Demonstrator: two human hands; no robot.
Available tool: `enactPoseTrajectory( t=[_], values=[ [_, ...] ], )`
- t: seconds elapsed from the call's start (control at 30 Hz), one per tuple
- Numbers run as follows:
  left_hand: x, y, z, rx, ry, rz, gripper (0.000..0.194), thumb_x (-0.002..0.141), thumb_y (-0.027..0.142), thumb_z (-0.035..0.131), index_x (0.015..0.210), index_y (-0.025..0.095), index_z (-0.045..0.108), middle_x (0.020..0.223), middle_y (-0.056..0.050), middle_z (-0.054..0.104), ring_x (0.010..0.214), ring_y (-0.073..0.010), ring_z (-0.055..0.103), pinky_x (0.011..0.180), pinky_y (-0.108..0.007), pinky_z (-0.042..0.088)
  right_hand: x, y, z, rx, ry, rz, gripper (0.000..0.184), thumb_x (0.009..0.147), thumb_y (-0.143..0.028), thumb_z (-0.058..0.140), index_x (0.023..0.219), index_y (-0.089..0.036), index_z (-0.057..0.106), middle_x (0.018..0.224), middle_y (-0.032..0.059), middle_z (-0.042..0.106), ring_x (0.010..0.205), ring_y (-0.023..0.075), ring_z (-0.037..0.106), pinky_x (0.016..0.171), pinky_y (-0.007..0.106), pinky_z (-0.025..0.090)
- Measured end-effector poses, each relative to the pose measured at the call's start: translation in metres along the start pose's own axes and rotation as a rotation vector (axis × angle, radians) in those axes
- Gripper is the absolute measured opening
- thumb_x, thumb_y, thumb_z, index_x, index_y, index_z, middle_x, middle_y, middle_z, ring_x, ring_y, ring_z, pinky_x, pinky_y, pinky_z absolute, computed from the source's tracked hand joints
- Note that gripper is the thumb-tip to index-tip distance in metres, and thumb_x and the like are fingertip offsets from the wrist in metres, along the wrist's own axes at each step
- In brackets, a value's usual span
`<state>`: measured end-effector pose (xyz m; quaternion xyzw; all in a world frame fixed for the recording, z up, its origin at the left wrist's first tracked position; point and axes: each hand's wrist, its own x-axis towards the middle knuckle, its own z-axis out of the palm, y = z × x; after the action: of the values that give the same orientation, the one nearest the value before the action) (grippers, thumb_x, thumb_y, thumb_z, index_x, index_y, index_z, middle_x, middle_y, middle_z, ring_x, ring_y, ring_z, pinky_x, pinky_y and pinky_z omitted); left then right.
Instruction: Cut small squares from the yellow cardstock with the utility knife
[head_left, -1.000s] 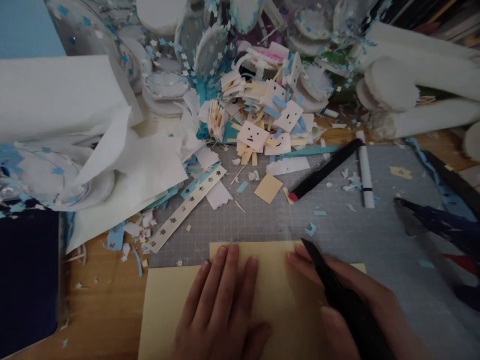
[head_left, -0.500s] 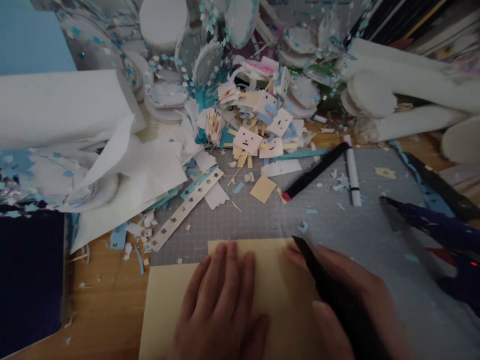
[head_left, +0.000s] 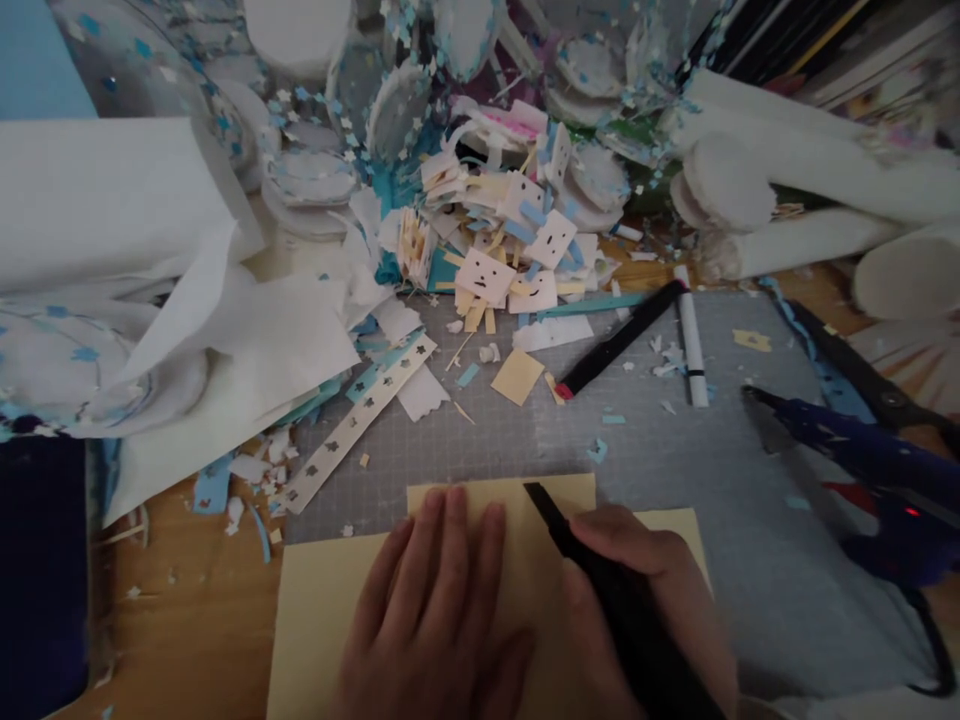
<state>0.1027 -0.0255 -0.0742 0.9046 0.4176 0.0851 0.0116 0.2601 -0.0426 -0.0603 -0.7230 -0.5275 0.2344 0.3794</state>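
Observation:
My left hand (head_left: 442,610) lies flat with its fingers stretched over a pale yellow sheet of paper (head_left: 540,505), pressing it down. Beneath is a wider yellow sheet (head_left: 322,600), which shows on both sides. A black utility knife (head_left: 615,590) is gripped in my right hand (head_left: 675,590), its blade pointing up and left. The blade tip is over the upper part of the top sheet, just right of my left fingers; whether it touches the paper I cannot tell. Both sheets rest on a grey cutting mat (head_left: 465,450).
Little paper figures with drawn faces (head_left: 487,275) are heaped at the back. A black marker (head_left: 622,340), a white marker (head_left: 691,335), a yellow square (head_left: 517,376) and scraps lie on the mat. At right stands a blue glue gun (head_left: 847,450); a punched strip (head_left: 364,425) lies left.
My right hand has moved left with the knife, from the top sheet's right corner to nearer my left hand. The left hand stays on the paper. The whole view has shifted slightly.

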Motion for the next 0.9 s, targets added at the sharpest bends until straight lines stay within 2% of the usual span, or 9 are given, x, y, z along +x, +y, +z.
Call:
enactPoseTrajectory(
  t=[0.23, 0.37, 0.47, 0.6, 0.7, 0.83, 0.9],
  values=[
    [-0.001, 0.002, 0.002, -0.077, 0.011, -0.064, 0.057, 0.090, 0.047, 0.045, 0.136, 0.013, 0.047, 0.138, -0.016, 0.046, 0.129, -0.0286, 0.039, 0.114, -0.037, 0.016, 0.002, 0.009, 0.000, -0.098, -0.058, -0.082, 0.018, 0.085, -0.027, 0.052, 0.103, -0.030, 0.048, 0.082, 0.0028, 0.065, 0.068, 0.0197, 0.066, 0.055, 0.030, 0.057],
    [-0.002, 0.003, 0.003, -0.096, 0.018, -0.075, 0.056, 0.091, 0.047, 0.044, 0.136, 0.014, 0.047, 0.139, -0.015, 0.046, 0.130, -0.0274, 0.038, 0.115, -0.036, 0.014, 0.007, 0.013, -0.002, -0.138, -0.115, -0.237, 0.023, 0.083, -0.025, 0.054, 0.106, -0.026, 0.048, 0.078, 0.0034, 0.064, 0.066, 0.0188, 0.067, 0.052, 0.026, 0.056],
    [-0.002, 0.004, 0.003, -0.104, 0.018, -0.105, 0.055, 0.091, 0.046, 0.041, 0.136, 0.015, 0.046, 0.139, -0.014, 0.045, 0.131, -0.0266, 0.037, 0.115, -0.036, 0.014, 0.012, 0.010, -0.001, -0.161, -0.086, -0.291, 0.019, 0.083, -0.023, 0.052, 0.102, -0.024, 0.049, 0.072, 0.0024, 0.062, 0.064, 0.0174, 0.065, 0.051, 0.024, 0.054],
    [-0.002, 0.001, 0.002, -0.067, -0.004, -0.041, 0.060, 0.088, 0.046, 0.045, 0.138, 0.013, 0.044, 0.140, -0.016, 0.044, 0.131, -0.0280, 0.036, 0.115, -0.037, 0.014, 0.016, 0.003, 0.002, -0.166, -0.068, -0.346, 0.018, 0.081, -0.016, 0.051, 0.097, -0.023, 0.048, 0.064, -0.0014, 0.059, 0.055, 0.0136, 0.060, 0.048, 0.022, 0.051],
    [-0.004, -0.002, 0.002, -0.046, -0.017, -0.018, 0.063, 0.086, 0.044, 0.047, 0.140, 0.012, 0.041, 0.141, -0.016, 0.043, 0.132, -0.0290, 0.035, 0.115, -0.038, 0.014, 0.015, 0.001, 0.004, -0.178, -0.051, -0.348, 0.022, 0.081, -0.015, 0.052, 0.101, -0.021, 0.047, 0.068, -0.0002, 0.061, 0.059, 0.0147, 0.061, 0.049, 0.024, 0.051],
    [-0.006, -0.002, 0.002, -0.032, -0.036, -0.010, 0.063, 0.085, 0.043, 0.047, 0.140, 0.013, 0.041, 0.142, -0.017, 0.041, 0.133, -0.0298, 0.033, 0.114, -0.039, 0.014, 0.011, 0.002, 0.004, -0.184, -0.069, -0.359, 0.019, 0.080, -0.011, 0.052, 0.097, -0.020, 0.050, 0.065, -0.0011, 0.059, 0.059, 0.0151, 0.061, 0.048, 0.025, 0.050],
    [-0.006, -0.002, 0.002, -0.030, -0.043, -0.009, 0.063, 0.085, 0.043, 0.046, 0.140, 0.013, 0.040, 0.143, -0.016, 0.041, 0.133, -0.0298, 0.033, 0.114, -0.039, 0.014, 0.010, 0.003, 0.004, -0.164, -0.034, -0.370, 0.018, 0.079, -0.010, 0.052, 0.095, -0.019, 0.052, 0.067, -0.0003, 0.060, 0.061, 0.0150, 0.062, 0.050, 0.026, 0.050]
  ],
)
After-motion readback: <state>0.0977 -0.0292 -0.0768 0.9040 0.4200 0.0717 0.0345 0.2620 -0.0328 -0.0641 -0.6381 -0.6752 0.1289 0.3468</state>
